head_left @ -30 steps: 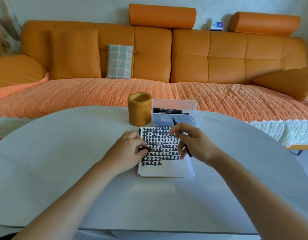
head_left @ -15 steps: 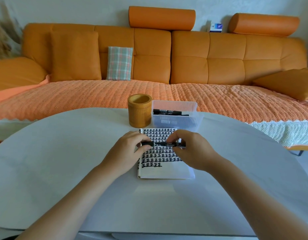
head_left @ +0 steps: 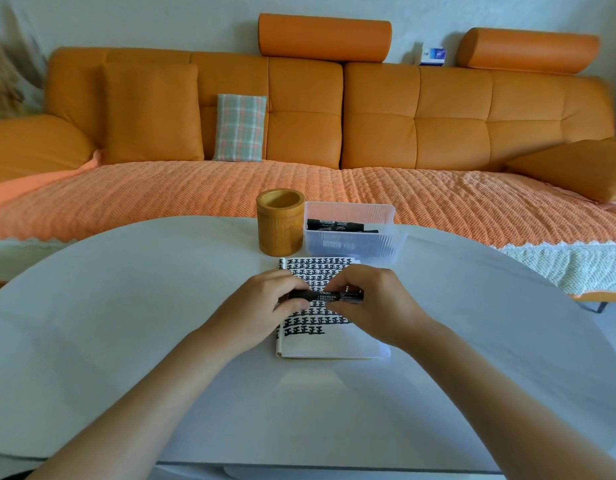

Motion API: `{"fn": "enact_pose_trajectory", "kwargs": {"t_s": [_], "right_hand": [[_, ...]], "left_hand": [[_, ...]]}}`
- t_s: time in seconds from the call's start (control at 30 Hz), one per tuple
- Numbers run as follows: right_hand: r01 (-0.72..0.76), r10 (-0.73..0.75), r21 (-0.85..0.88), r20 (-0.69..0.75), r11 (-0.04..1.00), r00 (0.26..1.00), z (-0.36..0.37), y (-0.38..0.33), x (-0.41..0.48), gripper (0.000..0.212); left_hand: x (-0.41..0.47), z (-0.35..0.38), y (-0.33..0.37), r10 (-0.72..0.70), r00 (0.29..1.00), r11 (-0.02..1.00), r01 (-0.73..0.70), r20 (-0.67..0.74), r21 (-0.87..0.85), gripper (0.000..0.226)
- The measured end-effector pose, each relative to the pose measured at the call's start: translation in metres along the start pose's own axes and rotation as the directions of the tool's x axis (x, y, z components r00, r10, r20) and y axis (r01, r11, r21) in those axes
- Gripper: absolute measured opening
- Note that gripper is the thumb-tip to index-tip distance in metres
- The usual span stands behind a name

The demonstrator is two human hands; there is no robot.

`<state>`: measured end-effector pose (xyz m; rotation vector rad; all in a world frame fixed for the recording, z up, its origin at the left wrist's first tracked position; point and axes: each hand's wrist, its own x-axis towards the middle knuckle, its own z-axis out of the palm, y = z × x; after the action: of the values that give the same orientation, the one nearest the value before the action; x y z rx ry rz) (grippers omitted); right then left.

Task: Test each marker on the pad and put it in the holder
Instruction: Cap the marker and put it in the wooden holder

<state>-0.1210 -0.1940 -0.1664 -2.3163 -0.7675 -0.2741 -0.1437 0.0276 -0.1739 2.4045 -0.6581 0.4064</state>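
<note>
- Black marker (head_left: 325, 296) lies level just above the pad (head_left: 329, 345), both hands' fingers clamped on it (left hand (head_left: 263, 304) at one end, right hand (head_left: 374, 304) round the barrel).
- Holder (head_left: 280, 223) stands beyond the pad.

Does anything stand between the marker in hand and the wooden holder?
Nothing visible does. The left hand and right hand hold the marker over the pad; the holder stands beyond, mouth open.
</note>
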Motion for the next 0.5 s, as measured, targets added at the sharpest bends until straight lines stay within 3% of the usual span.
{"fn": "enact_pose_trajectory", "kwargs": {"t_s": [0.23, 0.37, 0.5], "right_hand": [[0.121, -0.14, -0.13, -0.153, 0.984, 0.978, 0.007, -0.009, -0.002, 0.012], [0.107, -0.123, -0.161, -0.089, 0.981, 0.989, 0.007, -0.009, -0.003, 0.021], [0.08, -0.088, -0.181, -0.033, 0.98, 0.996, 0.006, -0.005, -0.003, 0.023]], "left_hand": [[0.006, -0.006, 0.005, 0.073, 0.992, 0.997, -0.069, -0.108, 0.044, 0.014], [0.01, -0.004, 0.007, 0.164, 0.983, 0.981, -0.154, -0.078, 0.115, 0.009], [0.014, -0.003, 0.007, 0.149, 0.988, 0.985, -0.144, -0.046, 0.097, 0.006]]}}
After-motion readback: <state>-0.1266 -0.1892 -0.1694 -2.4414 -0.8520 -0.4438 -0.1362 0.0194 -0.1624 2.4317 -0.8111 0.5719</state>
